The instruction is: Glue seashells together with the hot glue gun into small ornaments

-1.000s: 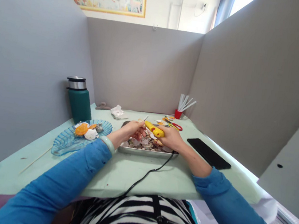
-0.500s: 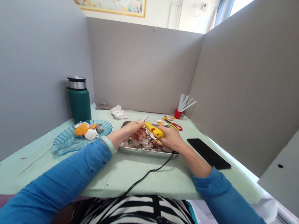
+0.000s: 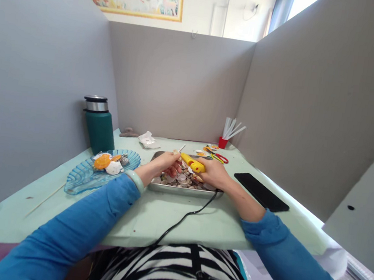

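A: State of each grip?
B: Right hand: closed around the gun, above the tray. Left hand: also above the tray, curled; cannot tell whether its grip holds anything.
A: Adjacent items?
B: Plate, left of the tray; phone, right of it.

Glue gun: yel. w/ red detail. Cord: blk. Tray: silver. Shells: wht./pink/brn. mix. Plate: transl. blue, ribbed. Bottle: dk. grn., silver & blk. top. Scissors: red/yel. handles. Cup: red. Sleeves: blue. Garment: blk./wht. stripes. Table cover: pale grn.
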The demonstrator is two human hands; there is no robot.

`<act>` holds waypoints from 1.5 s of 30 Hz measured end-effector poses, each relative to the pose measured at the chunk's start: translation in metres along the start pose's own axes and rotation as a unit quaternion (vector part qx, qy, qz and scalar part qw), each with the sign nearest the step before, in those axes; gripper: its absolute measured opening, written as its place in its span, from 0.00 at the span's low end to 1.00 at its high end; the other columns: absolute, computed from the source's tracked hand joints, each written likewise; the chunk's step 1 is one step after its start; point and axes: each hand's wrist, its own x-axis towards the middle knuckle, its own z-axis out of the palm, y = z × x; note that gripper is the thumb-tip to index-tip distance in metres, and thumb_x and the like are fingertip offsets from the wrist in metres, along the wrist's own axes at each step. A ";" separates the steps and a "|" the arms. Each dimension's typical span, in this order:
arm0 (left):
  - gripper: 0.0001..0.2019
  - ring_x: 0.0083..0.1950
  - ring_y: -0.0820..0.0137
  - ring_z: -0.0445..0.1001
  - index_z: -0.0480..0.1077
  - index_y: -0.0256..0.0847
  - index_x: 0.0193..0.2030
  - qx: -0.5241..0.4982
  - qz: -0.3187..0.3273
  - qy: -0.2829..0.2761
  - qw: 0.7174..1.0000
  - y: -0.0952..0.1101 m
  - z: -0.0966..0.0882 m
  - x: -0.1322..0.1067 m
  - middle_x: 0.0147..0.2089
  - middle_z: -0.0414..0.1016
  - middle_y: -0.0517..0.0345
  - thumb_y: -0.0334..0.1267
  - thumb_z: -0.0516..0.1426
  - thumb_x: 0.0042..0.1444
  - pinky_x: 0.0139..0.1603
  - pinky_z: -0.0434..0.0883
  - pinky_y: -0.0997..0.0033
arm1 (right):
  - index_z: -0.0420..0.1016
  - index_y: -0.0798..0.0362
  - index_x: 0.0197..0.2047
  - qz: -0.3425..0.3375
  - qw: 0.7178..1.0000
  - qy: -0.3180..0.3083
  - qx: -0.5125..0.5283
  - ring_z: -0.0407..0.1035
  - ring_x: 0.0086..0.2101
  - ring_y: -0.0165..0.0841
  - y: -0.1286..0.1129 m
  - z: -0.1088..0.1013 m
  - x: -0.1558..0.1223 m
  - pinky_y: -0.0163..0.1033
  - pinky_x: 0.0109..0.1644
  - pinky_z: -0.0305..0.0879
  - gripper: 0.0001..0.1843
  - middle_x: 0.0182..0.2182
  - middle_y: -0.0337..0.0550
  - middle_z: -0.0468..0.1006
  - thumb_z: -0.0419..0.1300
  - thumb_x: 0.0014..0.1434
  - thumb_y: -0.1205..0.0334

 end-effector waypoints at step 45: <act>0.17 0.15 0.75 0.66 0.62 0.35 0.36 0.047 -0.012 0.000 0.999 -0.001 0.000 0.001 0.24 0.73 0.53 0.48 0.43 0.58 0.16 0.60 0.77 | 0.71 0.47 0.41 0.000 1.000 -0.029 -0.007 0.66 0.31 0.32 0.001 0.000 0.000 0.32 0.30 0.50 0.15 0.31 0.39 0.76 0.55 0.48 0.58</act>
